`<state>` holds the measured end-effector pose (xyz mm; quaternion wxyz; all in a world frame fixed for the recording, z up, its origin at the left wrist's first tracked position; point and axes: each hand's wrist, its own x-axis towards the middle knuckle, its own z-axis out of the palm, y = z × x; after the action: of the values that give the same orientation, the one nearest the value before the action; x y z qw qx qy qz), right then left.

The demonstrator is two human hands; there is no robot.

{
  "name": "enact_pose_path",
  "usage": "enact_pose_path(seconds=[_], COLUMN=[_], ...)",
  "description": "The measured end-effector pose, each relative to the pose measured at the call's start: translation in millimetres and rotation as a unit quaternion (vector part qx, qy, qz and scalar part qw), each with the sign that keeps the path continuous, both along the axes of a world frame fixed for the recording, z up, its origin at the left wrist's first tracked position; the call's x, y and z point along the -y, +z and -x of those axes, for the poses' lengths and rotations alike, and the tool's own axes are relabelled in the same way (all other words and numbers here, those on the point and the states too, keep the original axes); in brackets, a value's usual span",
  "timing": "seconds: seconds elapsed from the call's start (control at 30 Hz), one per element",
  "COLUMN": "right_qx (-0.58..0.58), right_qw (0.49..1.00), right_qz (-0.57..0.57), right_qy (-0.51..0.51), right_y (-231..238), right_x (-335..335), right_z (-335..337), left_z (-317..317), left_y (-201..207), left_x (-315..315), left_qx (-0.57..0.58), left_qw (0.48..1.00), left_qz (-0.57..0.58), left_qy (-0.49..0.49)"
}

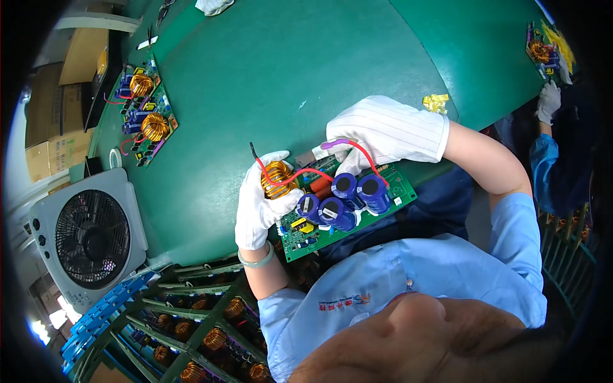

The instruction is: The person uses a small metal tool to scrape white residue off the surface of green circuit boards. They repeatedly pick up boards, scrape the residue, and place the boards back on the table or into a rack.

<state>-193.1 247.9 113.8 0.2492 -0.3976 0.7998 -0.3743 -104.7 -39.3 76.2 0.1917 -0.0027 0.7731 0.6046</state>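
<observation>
Using the fan (93, 237) as the landmark: the circuit board (397, 188) is well to the right of it, at the near edge of the table (236, 96), tilted toward the blue shirt. The gloved left hand (258, 207) is closed around the fan-side end, fingers behind the copper coil (279, 179) and thumb in front. The right hand (380, 131) is bent over the far edge, farther from the fan — can't tell if it's actually pinching anything, since the fingertips are mostly hidden.

My two cents: let the left hand take the weight by the board's rim rather than squeezing the coil, and don't lean on the blue capacitors (337, 215). I'd keep both red wires (364, 152) loose too — one loops over the coil on the fan side, the other arches by the right fingers, so a glove could probably snag either one.
</observation>
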Motion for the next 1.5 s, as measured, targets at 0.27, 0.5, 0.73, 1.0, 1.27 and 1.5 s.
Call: enact_pose_path(seconds=[0.27,0.5,0.73,1.0,1.27,1.5], right_qx=[0.041,0.072,0.186,0.167,0.031,0.026], right_qw=[0.997,0.99,0.975,0.974,0.992,0.959], right_qz=[0.023,0.117,0.025,0.004,0.024,-0.003], right_qy=[-0.054,-0.02,-0.117,-0.154,-0.117,-0.281], right_y=[-15,-14,6,10,4,9], right_x=[-3,0,-33,-35,-33,-52], right_z=[4,15,5,-2,-23,-49], left_z=[0,9,3,3,4,-26], left_y=[0,8,13,9,-4,20], left_x=[-4,-7,-16,-15,0,-24], left_qx=[0.044,0.053,0.038,0.041,-0.007,-0.025], left_qw=[0.995,0.994,0.991,0.991,0.992,0.996], left_qz=[-0.081,-0.095,-0.118,-0.12,-0.129,-0.025], left_qy=[0.031,0.031,0.05,0.05,-0.008,0.083])
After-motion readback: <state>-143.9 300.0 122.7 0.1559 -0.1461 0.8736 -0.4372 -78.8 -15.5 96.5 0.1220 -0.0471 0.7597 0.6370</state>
